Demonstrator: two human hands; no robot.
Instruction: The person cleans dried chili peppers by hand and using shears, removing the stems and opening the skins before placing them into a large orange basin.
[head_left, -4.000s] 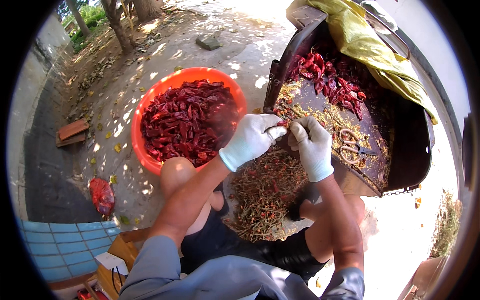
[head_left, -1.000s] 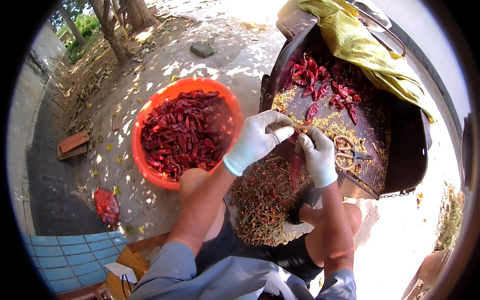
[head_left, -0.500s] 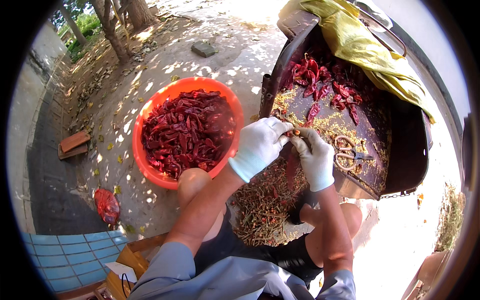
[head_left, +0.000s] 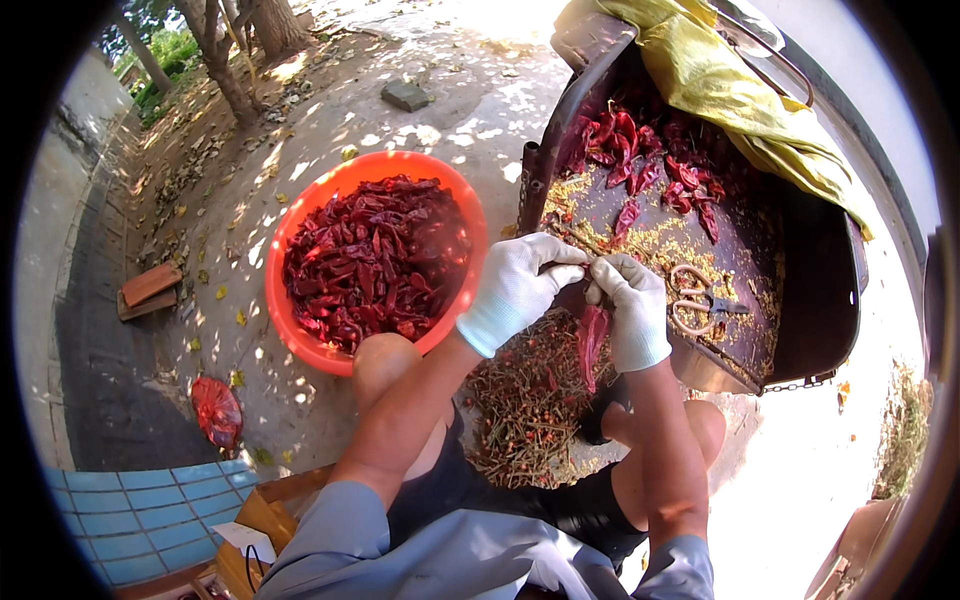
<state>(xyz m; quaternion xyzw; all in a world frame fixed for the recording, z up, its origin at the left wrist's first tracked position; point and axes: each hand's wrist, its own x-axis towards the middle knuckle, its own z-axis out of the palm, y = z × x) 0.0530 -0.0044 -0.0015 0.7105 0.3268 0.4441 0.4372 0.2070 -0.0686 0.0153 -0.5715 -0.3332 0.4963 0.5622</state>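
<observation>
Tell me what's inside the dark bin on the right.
Inside the dark bin are wrinkled red peppers, scattered yellow seeds and a pair of scissors. The yellow sheet draped over its far edge hides whatever is beneath, and the peppers cover the floor under them.

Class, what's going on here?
A person's gloved right hand holds a wrinkled red pepper, hanging; the gloved left hand is close beside it, near the pepper's top, its grip unclear. A heap of stems lies below. More peppers fill an orange basin at left; scissors lie in the dark container at right.
</observation>
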